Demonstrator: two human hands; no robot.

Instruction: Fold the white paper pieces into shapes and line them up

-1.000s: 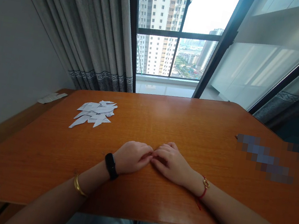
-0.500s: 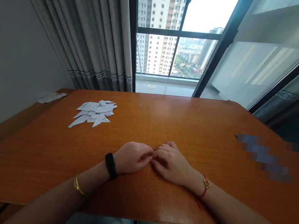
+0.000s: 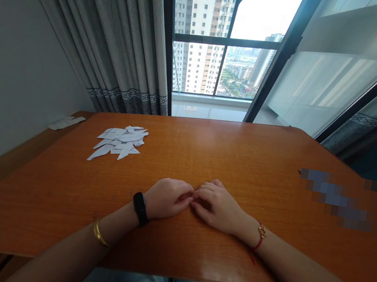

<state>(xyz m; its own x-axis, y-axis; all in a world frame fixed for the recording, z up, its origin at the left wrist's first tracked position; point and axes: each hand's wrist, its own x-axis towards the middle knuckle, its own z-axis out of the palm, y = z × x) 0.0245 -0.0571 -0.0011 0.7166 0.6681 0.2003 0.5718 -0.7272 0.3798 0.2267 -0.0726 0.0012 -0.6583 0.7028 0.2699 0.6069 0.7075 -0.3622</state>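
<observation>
My left hand rests on the brown wooden table, its fingers curled together and its thumb close beneath them. Meeting it tip to tip is my right hand, also curled, with a small gap between thumb and forefinger. Neither hand shows anything held. A black band and a gold bangle circle the left forearm, and a red cord bracelet the right wrist. Beyond my left hand lies a loose, overlapping pile of white paper pieces with pointed edges.
At the right of the table lies something blurred into bluish blocks; its kind cannot be told. Some paper lies on the ledge by the left wall. A grey curtain and a window stand behind the table.
</observation>
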